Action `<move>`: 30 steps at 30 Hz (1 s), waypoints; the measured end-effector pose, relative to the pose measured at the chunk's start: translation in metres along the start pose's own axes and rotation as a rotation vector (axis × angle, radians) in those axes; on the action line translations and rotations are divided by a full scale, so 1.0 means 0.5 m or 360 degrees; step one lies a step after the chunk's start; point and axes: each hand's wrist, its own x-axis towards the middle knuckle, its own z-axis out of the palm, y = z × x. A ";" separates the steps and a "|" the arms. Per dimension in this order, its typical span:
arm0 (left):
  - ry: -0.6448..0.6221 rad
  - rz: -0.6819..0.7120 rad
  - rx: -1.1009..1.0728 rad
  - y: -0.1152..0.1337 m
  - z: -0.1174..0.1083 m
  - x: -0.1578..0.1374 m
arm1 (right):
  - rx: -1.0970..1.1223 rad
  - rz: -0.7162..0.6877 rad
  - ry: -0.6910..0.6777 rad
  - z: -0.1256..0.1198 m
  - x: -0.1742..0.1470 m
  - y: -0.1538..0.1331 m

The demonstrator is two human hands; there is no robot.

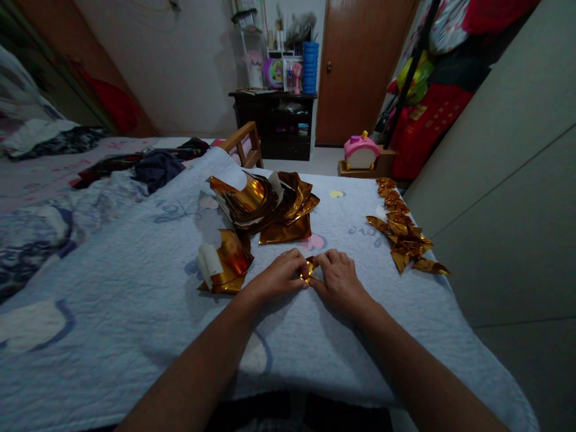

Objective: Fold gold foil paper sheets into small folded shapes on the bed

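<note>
Between my two hands, just above the light blue quilt [297,354], is a small piece of gold foil paper [308,271]. My left hand [282,276] pinches it from the left, and my right hand [338,277] grips its right side; the fingers cover much of its shape. Beyond them lies a large curled stack of gold foil sheets [256,201], fanned out at its right end. A smaller curled bundle of gold foil sheets [231,261] rests to the left of my left hand. Over at the right edge sits a row of folded gold foil pieces [402,234].
Rumpled clothes [157,168] lie on the bed at the left. A wooden chair [245,144] stands by the far edge, with a dark cabinet [272,129] behind. A pink toy case [361,153] is past the far right corner; a pale cupboard [517,180] flanks the right side.
</note>
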 end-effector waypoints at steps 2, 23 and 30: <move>0.0006 0.0008 -0.0014 0.000 0.000 -0.001 | 0.0015 -0.0001 0.0002 0.000 -0.002 0.006; 0.0170 -0.0086 -0.0047 -0.009 0.009 -0.003 | 0.0113 -0.0033 0.0158 -0.012 0.002 0.075; 0.0048 0.0042 0.0060 -0.001 0.002 0.001 | 0.0041 0.0041 0.0174 -0.006 0.005 0.064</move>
